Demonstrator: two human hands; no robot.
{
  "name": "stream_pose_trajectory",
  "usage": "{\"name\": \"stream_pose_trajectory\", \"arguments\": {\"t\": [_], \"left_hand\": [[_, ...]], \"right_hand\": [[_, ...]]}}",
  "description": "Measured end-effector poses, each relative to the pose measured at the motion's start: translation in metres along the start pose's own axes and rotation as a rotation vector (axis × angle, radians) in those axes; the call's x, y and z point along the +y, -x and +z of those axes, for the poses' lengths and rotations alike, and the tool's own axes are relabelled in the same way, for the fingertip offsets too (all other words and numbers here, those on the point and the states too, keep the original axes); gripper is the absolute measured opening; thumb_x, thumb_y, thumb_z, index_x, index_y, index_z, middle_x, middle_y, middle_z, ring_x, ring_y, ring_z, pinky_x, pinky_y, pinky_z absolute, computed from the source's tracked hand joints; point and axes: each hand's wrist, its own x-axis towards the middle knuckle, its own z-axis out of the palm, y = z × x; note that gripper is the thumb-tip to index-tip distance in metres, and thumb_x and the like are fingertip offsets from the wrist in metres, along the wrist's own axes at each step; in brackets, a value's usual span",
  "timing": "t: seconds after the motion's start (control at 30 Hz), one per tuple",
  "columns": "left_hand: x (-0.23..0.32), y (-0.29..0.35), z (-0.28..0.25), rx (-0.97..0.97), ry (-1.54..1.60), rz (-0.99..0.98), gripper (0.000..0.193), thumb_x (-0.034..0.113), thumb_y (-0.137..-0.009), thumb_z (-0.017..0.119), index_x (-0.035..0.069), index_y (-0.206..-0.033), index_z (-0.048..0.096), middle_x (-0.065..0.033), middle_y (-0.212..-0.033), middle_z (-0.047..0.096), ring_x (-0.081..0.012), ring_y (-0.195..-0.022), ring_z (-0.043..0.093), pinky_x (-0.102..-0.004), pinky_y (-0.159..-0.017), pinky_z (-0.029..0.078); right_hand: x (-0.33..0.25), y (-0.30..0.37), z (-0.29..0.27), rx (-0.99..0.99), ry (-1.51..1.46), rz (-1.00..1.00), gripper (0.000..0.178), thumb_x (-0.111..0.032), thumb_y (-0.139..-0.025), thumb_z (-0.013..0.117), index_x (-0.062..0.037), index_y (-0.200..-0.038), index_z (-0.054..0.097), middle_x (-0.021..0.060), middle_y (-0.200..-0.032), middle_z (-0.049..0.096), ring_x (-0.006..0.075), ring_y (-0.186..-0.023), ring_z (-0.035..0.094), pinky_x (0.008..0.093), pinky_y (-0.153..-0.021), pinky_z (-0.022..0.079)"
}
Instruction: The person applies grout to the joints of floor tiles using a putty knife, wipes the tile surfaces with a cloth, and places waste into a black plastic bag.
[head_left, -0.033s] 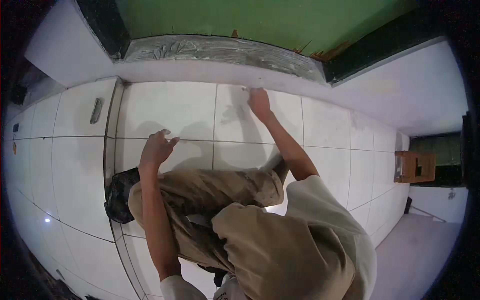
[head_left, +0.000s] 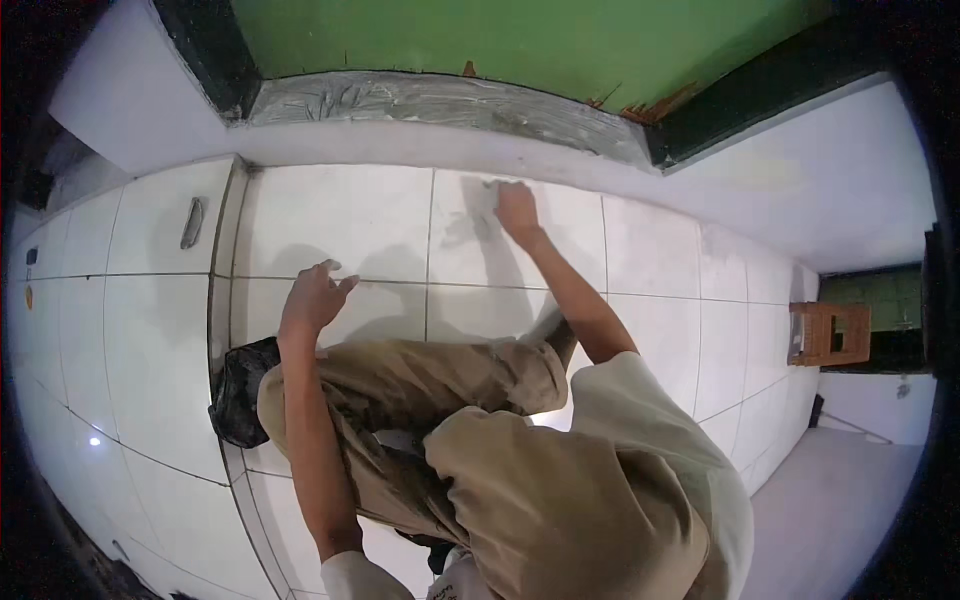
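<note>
My right hand [head_left: 516,208] reaches forward over the white tiled floor [head_left: 340,215], close to the foot of the wall. Its fingers are curled closed. A small grey bit shows at the fingertips, too small to name. Beneath it, a grey smear [head_left: 458,232] marks the tile next to the arm's shadow. My left hand [head_left: 316,296] hovers above the tiles by my knee, thumb and fingers apart, nothing between them. Pale residue coats its fingertips.
Ahead, a green door panel [head_left: 520,40] with splintered lower edge stands above a grey smeared sill [head_left: 430,100]. A floor step [head_left: 222,260] runs along the left, with a narrow grey object [head_left: 192,222] beyond it. A brown stool [head_left: 830,334] stands far right. A black bag-like thing [head_left: 246,392] lies by my leg.
My right hand has shifted slightly back from the wall toward me. My left hand stays in place.
</note>
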Motion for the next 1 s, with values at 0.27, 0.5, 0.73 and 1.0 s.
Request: {"name": "stream_pose_trajectory", "arguments": {"t": [0.27,0.5,0.73,1.0], "left_hand": [[0.006,-0.006,0.009,0.022,0.005,0.054,0.046,0.034,-0.088,0.07,-0.004,-0.113,0.064,-0.0202,-0.077,0.069,-0.0347,-0.084,0.069,-0.0451,-0.076,0.054],[-0.004,0.001,0.004,0.006,-0.069,0.022,0.05,0.039,-0.089,0.068,-0.004,-0.114,0.063,-0.0223,-0.085,0.069,-0.0372,-0.091,0.068,-0.0455,-0.081,0.054],[0.006,0.0,-0.004,-0.051,-0.005,-0.043,0.049,0.039,-0.09,0.067,-0.004,-0.114,0.064,-0.0235,-0.09,0.07,-0.037,-0.095,0.067,-0.0461,-0.085,0.053],[-0.004,0.004,-0.001,-0.08,-0.011,-0.086,0.05,0.039,-0.089,0.067,-0.004,-0.115,0.063,-0.0242,-0.09,0.07,-0.039,-0.095,0.067,-0.0458,-0.086,0.052]], "right_hand": [[0.019,0.004,0.005,-0.06,-0.035,-0.051,0.026,-0.006,-0.074,0.064,0.0026,-0.098,0.068,0.027,-0.085,0.066,0.0417,-0.077,0.063,0.0504,-0.075,0.052],[-0.028,0.026,0.0,-0.089,0.037,-0.119,0.015,-0.008,-0.075,0.064,0.0041,-0.083,0.067,0.0256,-0.072,0.064,0.042,-0.073,0.064,0.0503,-0.071,0.053],[-0.005,0.026,-0.015,0.139,0.12,0.146,0.007,-0.005,-0.072,0.067,0.0017,-0.075,0.067,0.0263,-0.069,0.064,0.0418,-0.066,0.065,0.0493,-0.065,0.054],[-0.017,0.015,-0.012,0.083,0.034,-0.015,0.004,-0.002,-0.071,0.062,0.0014,-0.07,0.065,0.0253,-0.071,0.064,0.0419,-0.068,0.064,0.05,-0.064,0.054]]}}
